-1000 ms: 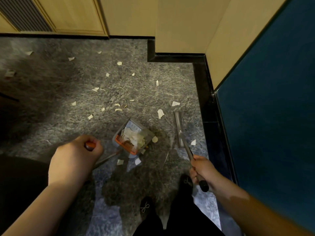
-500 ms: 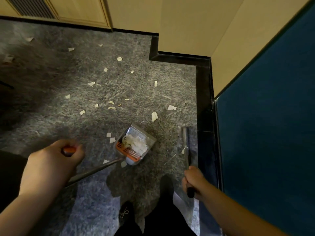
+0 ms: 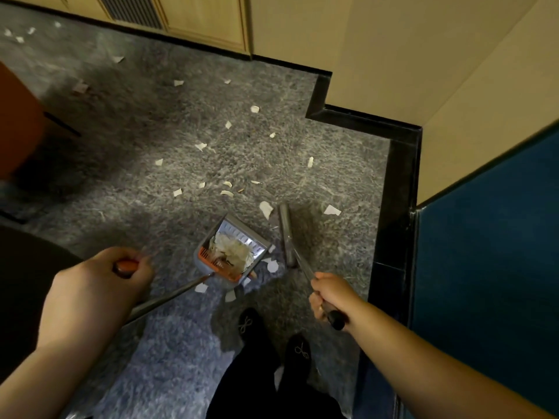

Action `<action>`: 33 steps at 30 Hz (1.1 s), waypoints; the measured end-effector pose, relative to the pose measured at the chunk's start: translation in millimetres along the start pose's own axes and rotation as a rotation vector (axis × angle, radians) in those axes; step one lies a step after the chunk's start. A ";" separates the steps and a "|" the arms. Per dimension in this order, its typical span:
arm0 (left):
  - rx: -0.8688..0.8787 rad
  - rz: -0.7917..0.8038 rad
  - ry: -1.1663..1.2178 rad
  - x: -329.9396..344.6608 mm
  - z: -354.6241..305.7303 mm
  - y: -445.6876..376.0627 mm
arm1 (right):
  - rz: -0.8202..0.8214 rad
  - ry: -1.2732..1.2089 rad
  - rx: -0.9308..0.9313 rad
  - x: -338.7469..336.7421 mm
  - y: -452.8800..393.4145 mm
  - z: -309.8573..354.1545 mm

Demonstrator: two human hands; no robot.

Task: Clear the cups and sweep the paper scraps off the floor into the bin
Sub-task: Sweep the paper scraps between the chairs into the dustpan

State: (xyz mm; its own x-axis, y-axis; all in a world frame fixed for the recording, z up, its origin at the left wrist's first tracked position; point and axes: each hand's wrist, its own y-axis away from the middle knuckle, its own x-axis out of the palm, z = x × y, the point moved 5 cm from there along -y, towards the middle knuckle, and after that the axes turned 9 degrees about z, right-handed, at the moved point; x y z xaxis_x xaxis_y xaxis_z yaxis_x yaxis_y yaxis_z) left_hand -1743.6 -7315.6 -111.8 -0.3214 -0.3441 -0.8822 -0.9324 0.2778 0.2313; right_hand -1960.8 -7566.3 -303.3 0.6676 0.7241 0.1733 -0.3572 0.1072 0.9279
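Observation:
A grey dustpan (image 3: 233,252) with an orange comb edge sits on the grey carpet, holding a heap of white paper scraps. My left hand (image 3: 99,285) grips the orange end of its long metal handle. My right hand (image 3: 329,294) grips the black-tipped handle of a broom, whose grey head (image 3: 286,234) rests on the carpet just right of the pan. Several paper scraps (image 3: 223,189) lie scattered beyond the pan, one large piece (image 3: 266,208) close to the broom head, a few (image 3: 272,264) beside the pan's near edge.
A black skirting (image 3: 393,189) runs along beige walls with a stepped corner to the right. A blue panel (image 3: 490,252) stands at far right. Wooden cabinet doors (image 3: 205,22) line the far wall. An orange-brown object (image 3: 18,128) sits at left. My black shoes (image 3: 272,337) are below the pan.
The view has shifted. The broom head has moved left, from near the skirting to right beside the dustpan. Both hands keep their grips.

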 end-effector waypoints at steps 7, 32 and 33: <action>-0.034 0.050 0.004 -8.8 -8.1 -52.1 | -0.040 0.031 -0.096 16.9 1.6 54.0; -0.068 0.043 -0.003 30.3 -144.5 -173.4 | -0.228 0.451 0.127 -81.5 -76.6 223.9; -0.080 0.039 0.000 31.9 -149.1 -176.1 | -0.198 0.474 0.150 -73.1 -76.7 227.3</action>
State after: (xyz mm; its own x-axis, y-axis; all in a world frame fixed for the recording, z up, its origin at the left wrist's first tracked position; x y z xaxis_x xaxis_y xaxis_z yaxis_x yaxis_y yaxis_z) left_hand -1614.3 -7509.2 -119.5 -0.3580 -0.3341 -0.8719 -0.9293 0.2186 0.2978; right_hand -1833.7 -7782.4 -312.0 0.3323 0.9318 -0.1458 -0.1335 0.1995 0.9708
